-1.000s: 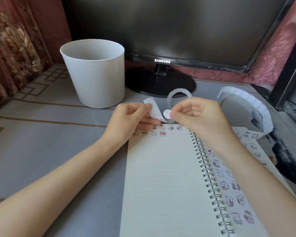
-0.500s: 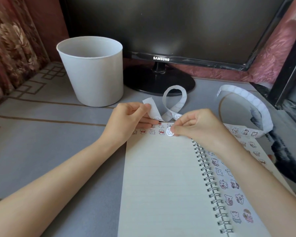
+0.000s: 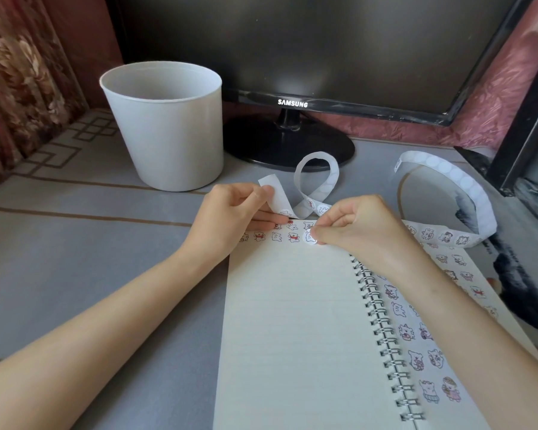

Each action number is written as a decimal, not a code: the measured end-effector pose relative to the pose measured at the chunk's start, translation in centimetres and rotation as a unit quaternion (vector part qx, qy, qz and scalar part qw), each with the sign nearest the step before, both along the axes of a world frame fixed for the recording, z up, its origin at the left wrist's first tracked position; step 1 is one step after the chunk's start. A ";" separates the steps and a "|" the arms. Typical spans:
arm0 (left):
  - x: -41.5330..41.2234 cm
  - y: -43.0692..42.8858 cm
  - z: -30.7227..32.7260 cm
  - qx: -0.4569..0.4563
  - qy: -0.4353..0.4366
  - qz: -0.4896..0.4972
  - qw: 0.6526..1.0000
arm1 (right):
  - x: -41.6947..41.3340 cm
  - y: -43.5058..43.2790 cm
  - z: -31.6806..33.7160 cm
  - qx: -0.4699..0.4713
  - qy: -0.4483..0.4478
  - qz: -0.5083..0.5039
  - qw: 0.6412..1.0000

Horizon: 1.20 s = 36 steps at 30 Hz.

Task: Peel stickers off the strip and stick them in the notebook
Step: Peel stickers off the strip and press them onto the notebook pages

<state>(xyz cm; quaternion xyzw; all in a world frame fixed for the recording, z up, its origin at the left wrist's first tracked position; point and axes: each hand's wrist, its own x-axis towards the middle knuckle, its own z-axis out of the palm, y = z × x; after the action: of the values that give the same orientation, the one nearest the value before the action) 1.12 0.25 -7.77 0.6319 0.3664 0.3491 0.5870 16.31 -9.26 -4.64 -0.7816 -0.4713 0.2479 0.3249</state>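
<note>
Sticker (image 3: 310, 238) was pinched by right hand (image 3: 361, 231) onto notebook (image 3: 292, 321), mid-frame, for sticking; left hand (image 3: 230, 218) pinched strip (image 3: 275, 193), steadying it.

Soft, even daylight fills the scene, brightest on the pink fabric (image 3: 494, 88) at the right, and a pale, hazy reflection sits on the dark monitor (image 3: 292, 41) screen. Shadows are faint and soft-edged, and the grey table (image 3: 75, 243) darkens slightly along the left edge of the notebook (image 3: 292, 321). The wide lens bows straight lines near the borders, while the centre stays sharp.
</note>
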 end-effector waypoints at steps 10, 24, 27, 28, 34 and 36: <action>0.0 0.0 0.0 0.006 0.000 -0.004 1.000 | -0.1 0.1 0.0 -0.001 -0.016 0.004 1.000; 0.0 0.0 -0.1 -0.001 -0.005 -0.008 1.000 | -0.1 0.3 -0.5 -0.004 -0.100 0.001 0.995; 0.0 0.0 -0.1 -0.003 -0.008 -0.008 1.000 | -0.1 0.4 -0.5 -0.004 -0.104 0.004 0.995; 0.0 0.0 -0.1 -0.003 -0.008 -0.008 1.000 | 0.0 0.4 -0.5 -0.004 -0.103 0.006 0.995; 0.0 0.1 -0.1 -0.002 -0.006 -0.010 1.000 | 0.4 0.5 -0.6 0.001 -0.111 0.016 0.994; 0.0 0.1 -0.1 -0.001 -0.005 -0.010 1.000 | 0.7 0.7 -0.7 0.007 -0.114 0.023 0.993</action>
<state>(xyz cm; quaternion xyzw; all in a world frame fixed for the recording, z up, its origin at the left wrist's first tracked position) 1.17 0.30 -7.83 0.6332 0.3576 0.3454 0.5932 16.99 -8.61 -5.32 -0.7915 -0.5249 0.1613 0.2684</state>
